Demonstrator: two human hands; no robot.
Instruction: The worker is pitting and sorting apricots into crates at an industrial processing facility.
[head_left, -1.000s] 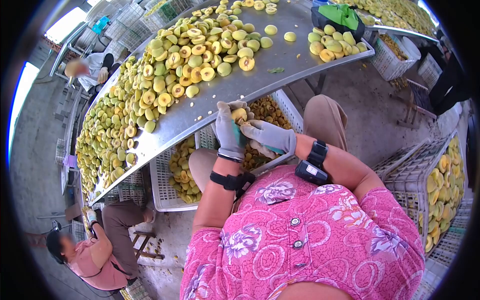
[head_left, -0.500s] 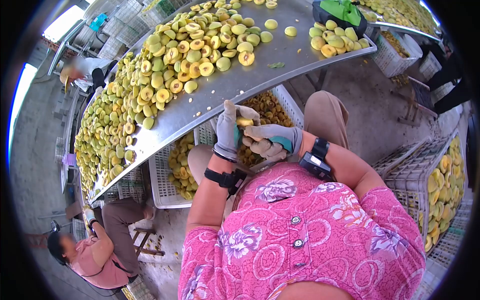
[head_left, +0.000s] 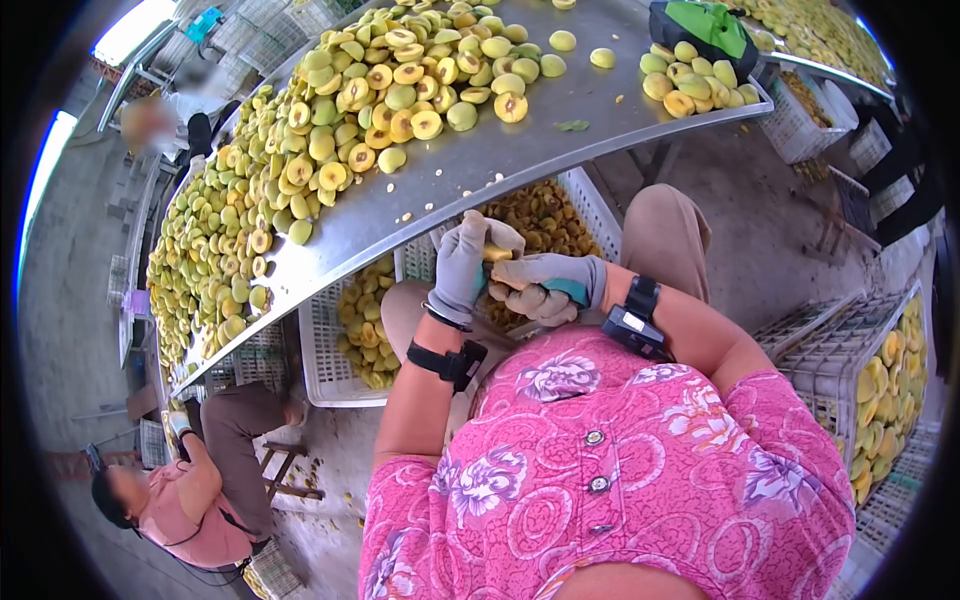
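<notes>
My left hand [head_left: 464,265], in a grey glove, is closed round a yellow-green fruit piece [head_left: 495,254] above the crates. Close against it on the right is my right hand [head_left: 548,284], also gloved, with curled fingers; what it holds, if anything, is hidden. Below the hands and behind them is a white crate [head_left: 588,212] of brownish fruit pieces [head_left: 545,215]. To the left, another white crate [head_left: 325,375] holds yellow fruit halves [head_left: 365,320]. A large heap of halved fruit [head_left: 400,95] lies on the metal table [head_left: 480,150] beyond my hands.
A smaller fruit pile [head_left: 690,82] lies at the table's right end beside a green and black bag [head_left: 705,28]. Stacked crates [head_left: 830,350] with fruit stand at the right. A seated person in pink [head_left: 190,510] is at lower left, another person [head_left: 170,120] at upper left.
The view has shifted slightly, so the table and fruit sit a little differently in it. Both hands remain together, with small finger movements around the fruit piece.
</notes>
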